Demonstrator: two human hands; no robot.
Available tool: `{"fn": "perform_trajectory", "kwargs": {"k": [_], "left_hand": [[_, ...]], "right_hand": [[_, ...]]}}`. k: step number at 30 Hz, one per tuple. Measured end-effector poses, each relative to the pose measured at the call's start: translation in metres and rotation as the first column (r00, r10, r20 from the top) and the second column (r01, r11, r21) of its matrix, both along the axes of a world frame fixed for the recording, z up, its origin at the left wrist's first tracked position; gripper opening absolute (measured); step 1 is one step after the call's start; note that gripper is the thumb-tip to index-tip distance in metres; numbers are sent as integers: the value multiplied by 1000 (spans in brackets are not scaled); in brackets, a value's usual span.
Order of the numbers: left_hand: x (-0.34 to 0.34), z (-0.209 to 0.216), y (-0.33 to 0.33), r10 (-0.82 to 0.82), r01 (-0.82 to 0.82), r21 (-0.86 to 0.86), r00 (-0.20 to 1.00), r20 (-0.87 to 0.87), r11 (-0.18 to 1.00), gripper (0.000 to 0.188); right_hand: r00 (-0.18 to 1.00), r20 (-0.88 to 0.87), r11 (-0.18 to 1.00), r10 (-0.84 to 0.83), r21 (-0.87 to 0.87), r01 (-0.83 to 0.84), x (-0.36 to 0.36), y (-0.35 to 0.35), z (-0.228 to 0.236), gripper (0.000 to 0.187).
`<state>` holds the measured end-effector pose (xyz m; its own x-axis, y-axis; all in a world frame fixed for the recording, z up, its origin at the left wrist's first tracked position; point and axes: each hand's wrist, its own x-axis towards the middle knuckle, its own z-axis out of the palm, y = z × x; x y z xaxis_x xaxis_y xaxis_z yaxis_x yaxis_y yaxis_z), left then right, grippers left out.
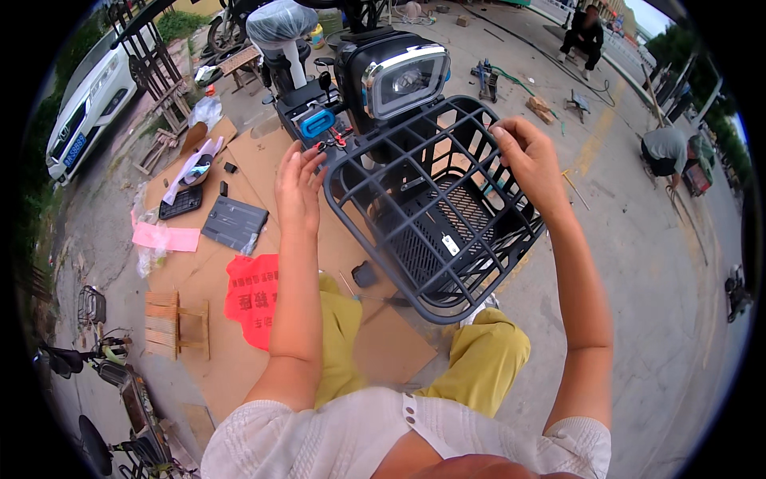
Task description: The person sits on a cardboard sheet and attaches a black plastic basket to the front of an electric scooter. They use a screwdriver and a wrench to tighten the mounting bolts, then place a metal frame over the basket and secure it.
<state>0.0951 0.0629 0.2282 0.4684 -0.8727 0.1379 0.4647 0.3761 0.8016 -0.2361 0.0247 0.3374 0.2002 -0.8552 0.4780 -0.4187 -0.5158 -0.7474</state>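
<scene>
We are fitting the black wire basket (435, 211) under the scooter headlight (403, 80). Our right hand (531, 156) pinches its far rim; our left hand (299, 188), fingers spread, holds nothing beside its near corner. Next, we judge, that hand must steady this corner.

Basket (435, 207) before headlight (407, 80), between hands

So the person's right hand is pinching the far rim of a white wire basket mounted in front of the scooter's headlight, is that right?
Not quite: the basket is black, not white, as the head view shows. The rest holds: the right hand pinches its far rim, and the basket sits in front of the scooter's headlight.
</scene>
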Motion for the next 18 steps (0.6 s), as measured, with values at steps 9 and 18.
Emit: {"fn": "perform_trajectory", "kwargs": {"k": [9, 18], "left_hand": [[-38, 39, 23, -60, 54, 26, 926, 373, 998, 36], [-29, 36, 16, -190, 155, 130, 925, 328, 979, 29]], "right_hand": [[856, -498, 977, -140, -212, 37, 35, -112, -8, 36], [879, -473, 998, -49, 4, 58, 53, -119, -9, 33]]}}
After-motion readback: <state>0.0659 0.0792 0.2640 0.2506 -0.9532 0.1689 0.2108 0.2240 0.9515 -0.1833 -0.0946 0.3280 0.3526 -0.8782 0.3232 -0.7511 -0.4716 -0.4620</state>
